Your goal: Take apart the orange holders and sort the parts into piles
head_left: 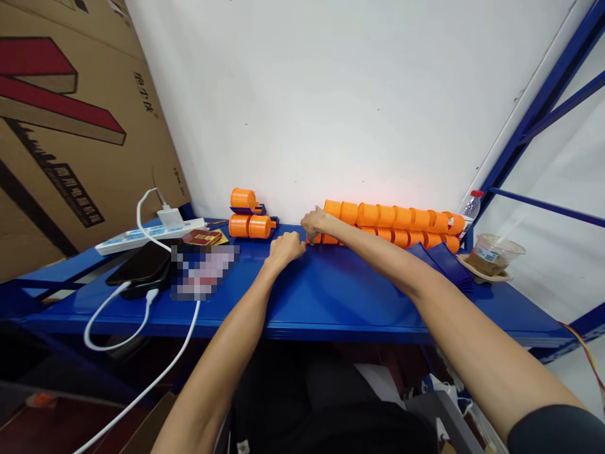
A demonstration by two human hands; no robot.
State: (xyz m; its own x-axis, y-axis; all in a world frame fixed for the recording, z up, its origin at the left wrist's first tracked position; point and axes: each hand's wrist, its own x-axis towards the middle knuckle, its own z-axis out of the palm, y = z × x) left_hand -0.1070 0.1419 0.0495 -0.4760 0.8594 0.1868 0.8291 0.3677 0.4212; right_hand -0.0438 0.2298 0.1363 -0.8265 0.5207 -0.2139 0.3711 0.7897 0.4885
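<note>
On the blue shelf (331, 296), the right hand (314, 222) pinched the left end of the long row of orange cylinders (397, 226) against the white wall, while the left hand (285, 247) rested clenched just beside it, holding nothing visible.

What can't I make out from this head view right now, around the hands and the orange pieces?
- Right hand: its fingers cover the left end of the orange row, so the grip is unclear.
- Left hand: curled, knuckles toward the camera; anything inside is hidden.
- Patch beside the phone: blurred out.
- Cup label: too small to read.
- Bottle: mostly behind the row.
</note>
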